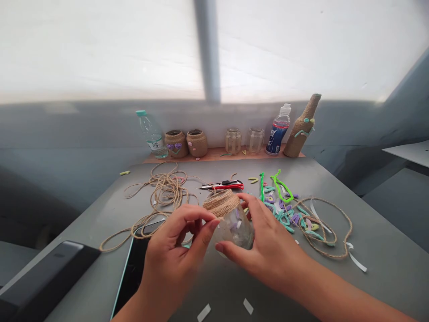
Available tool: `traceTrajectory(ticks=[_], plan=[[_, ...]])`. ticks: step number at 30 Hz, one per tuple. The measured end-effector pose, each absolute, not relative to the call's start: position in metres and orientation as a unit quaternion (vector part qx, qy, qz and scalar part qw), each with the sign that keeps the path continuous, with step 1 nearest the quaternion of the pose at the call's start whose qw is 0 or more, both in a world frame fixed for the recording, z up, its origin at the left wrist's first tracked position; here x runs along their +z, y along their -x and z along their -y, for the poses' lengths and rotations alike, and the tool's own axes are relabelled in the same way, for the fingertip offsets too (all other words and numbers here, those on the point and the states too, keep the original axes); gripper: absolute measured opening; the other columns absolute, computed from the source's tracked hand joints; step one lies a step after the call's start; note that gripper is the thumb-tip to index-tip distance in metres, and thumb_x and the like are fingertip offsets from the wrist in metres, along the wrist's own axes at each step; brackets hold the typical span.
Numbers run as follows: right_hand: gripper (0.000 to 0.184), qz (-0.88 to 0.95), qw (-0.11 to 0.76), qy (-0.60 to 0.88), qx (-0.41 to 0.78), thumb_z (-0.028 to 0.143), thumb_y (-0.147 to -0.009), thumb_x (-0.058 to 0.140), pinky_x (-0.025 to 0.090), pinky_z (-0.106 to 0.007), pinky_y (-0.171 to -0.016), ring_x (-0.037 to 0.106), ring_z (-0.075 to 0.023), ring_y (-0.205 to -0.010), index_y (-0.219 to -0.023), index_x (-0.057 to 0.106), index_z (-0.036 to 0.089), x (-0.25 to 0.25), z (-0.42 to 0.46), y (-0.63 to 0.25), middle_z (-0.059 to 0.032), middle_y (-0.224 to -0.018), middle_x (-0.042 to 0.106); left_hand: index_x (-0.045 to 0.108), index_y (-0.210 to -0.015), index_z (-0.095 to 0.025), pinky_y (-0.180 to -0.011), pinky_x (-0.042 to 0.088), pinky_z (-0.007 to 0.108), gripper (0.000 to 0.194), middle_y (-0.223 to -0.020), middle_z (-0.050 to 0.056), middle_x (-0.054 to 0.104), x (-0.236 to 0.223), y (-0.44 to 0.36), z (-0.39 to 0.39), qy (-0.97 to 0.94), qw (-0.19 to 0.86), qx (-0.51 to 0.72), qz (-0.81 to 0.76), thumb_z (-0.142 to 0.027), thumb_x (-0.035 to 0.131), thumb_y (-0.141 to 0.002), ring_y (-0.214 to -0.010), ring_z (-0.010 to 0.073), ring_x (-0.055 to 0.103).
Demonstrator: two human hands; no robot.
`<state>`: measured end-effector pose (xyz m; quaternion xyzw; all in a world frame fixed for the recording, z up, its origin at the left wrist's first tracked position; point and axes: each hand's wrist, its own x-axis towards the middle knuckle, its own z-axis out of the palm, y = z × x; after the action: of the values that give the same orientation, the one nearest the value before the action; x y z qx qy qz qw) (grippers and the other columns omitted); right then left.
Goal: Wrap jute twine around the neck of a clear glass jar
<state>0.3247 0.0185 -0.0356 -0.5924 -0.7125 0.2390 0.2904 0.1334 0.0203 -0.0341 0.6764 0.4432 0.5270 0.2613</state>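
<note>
A clear glass jar (237, 226) lies tilted above the grey table, its neck wound with jute twine (221, 202). My right hand (264, 241) wraps round the jar's body from the right and holds it. My left hand (177, 250) is at the jar's neck, thumb and fingers pinched at the twine there. A loose tangle of jute twine (164, 190) trails over the table behind my left hand.
A red utility knife (223, 184) lies behind the jar. Coloured pipe-cleaner pieces (284, 210) and more twine are at the right. A phone (134, 264) and a dark device (50, 277) lie at the left. Bottles, jars and twine-wrapped jars stand along the back ledge (214, 154).
</note>
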Motion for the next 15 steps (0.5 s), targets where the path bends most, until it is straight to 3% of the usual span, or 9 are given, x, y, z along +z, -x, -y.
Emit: traceTrajectory(ticks=[8,15], plan=[[0.084,0.722,0.285,0.588,0.228,0.058,-0.077,0.074,0.045,-0.051,-0.111,0.049,-0.0299,-0.134,-0.147,0.035,0.032,-0.0368,-0.0166,-0.3240,-0.0082,-0.143,0.053,0.071,-0.098,-0.028,-0.068,0.052,0.023,0.026,-0.094,-0.004,0.067,-0.0419,-0.1309,-0.0232,-0.738,0.174,0.516,-0.399,-0.003,0.069,-0.089,-0.078,0.0108,0.062],[0.082,0.727,0.291,0.582,0.220,0.054,-0.078,0.074,0.044,-0.050,-0.113,0.049,-0.0292,-0.135,-0.147,0.035,0.031,-0.0373,-0.0155,-0.3234,-0.0083,-0.144,0.054,0.071,-0.096,-0.026,-0.068,0.051,0.023,0.024,-0.092,-0.003,0.063,-0.0415,-0.1308,-0.0234,-0.738,0.159,0.500,-0.425,-0.004,0.069,-0.089,-0.073,0.0094,0.059]])
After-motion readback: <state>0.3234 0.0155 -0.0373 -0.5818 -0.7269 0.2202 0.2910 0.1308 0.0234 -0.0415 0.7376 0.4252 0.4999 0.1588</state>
